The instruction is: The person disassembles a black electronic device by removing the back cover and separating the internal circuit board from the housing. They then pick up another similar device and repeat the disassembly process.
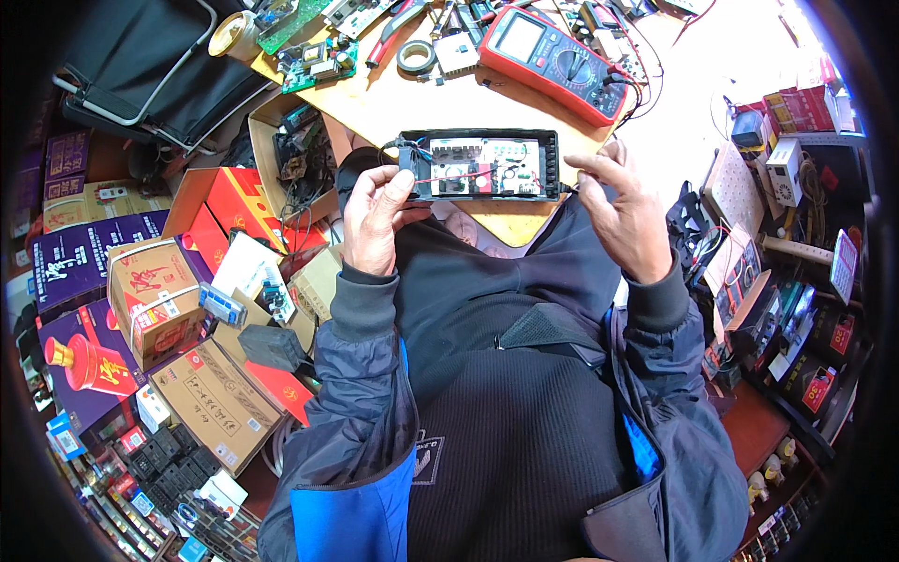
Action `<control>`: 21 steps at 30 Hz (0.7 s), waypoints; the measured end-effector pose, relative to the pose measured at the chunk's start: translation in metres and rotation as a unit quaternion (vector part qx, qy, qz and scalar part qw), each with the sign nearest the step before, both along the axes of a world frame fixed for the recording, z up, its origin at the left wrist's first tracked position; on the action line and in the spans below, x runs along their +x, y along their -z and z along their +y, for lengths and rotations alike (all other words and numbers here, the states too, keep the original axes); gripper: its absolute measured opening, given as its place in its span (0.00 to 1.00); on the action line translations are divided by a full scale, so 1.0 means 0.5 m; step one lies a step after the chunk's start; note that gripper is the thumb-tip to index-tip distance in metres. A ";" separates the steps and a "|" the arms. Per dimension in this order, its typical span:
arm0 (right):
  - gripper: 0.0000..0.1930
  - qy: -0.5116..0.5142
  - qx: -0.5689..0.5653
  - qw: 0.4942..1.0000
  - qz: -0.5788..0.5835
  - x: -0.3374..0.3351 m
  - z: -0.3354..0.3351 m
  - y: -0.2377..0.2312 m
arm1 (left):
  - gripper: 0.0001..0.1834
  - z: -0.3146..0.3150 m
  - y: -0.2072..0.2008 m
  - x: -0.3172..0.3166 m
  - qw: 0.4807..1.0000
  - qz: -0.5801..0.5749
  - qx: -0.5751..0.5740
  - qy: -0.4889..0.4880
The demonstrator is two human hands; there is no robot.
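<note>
The left hand pinches the left end of an open black case between its thumb, laid over the near corner, and fingers partly hidden beneath; the case lies between the two hands, with a circuit board and a red wire exposed inside. The right hand is just beside the case's right end, thumb and forefinger parted, though contact there cannot be confirmed. Beyond both hands, on the table, a red-rimmed multimeter lies ahead of the right and a black tape roll ahead of the left.
</note>
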State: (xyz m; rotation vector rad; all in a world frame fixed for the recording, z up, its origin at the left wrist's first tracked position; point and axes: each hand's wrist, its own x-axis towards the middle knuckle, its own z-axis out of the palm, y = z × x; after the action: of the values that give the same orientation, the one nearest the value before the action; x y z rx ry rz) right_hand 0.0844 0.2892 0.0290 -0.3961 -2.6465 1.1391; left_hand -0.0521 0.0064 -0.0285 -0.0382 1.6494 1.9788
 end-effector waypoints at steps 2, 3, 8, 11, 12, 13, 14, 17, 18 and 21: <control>0.12 0.008 -0.010 1.000 0.012 0.018 0.005 -0.002 | 0.23 0.000 -0.001 0.000 1.000 -0.001 0.005 -0.002; 0.12 0.019 -0.025 0.999 0.016 0.026 0.005 -0.001 | 0.23 -0.001 -0.002 0.000 1.000 -0.012 0.016 -0.006; 0.15 0.047 -0.012 0.998 0.034 0.063 0.003 0.018 | 0.24 -0.004 0.001 0.000 0.999 -0.038 0.032 -0.009; 0.15 0.046 -0.006 0.999 0.025 0.078 0.002 0.037 | 0.22 -0.002 0.005 -0.003 0.999 -0.015 0.039 -0.015; 0.15 0.042 -0.007 0.999 0.016 0.082 0.001 0.044 | 0.22 -0.002 0.005 -0.004 0.999 -0.010 0.035 -0.011; 0.13 0.044 0.015 0.999 0.019 0.078 0.001 0.054 | 0.22 -0.002 0.006 -0.006 0.999 -0.005 0.031 -0.008; 0.13 0.044 0.003 0.999 0.029 0.075 0.001 0.064 | 0.22 -0.001 0.006 -0.008 1.000 0.001 0.027 -0.004; 0.11 0.049 -0.019 0.997 0.054 0.066 0.004 0.084 | 0.22 0.003 0.002 -0.013 1.000 0.005 0.031 -0.003; 0.10 0.052 -0.016 0.997 0.058 0.063 0.004 0.088 | 0.21 0.004 0.000 -0.014 1.000 0.004 0.027 -0.004; 0.08 0.054 -0.014 0.996 0.076 0.049 0.012 0.092 | 0.22 0.005 -0.008 -0.019 1.000 0.007 0.006 0.004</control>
State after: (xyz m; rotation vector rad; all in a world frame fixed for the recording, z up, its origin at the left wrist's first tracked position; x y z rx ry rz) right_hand 0.1089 0.2954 -0.0170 -0.4338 -2.4498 1.1262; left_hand -0.0614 0.0091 -0.0246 -0.0149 1.6433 1.9877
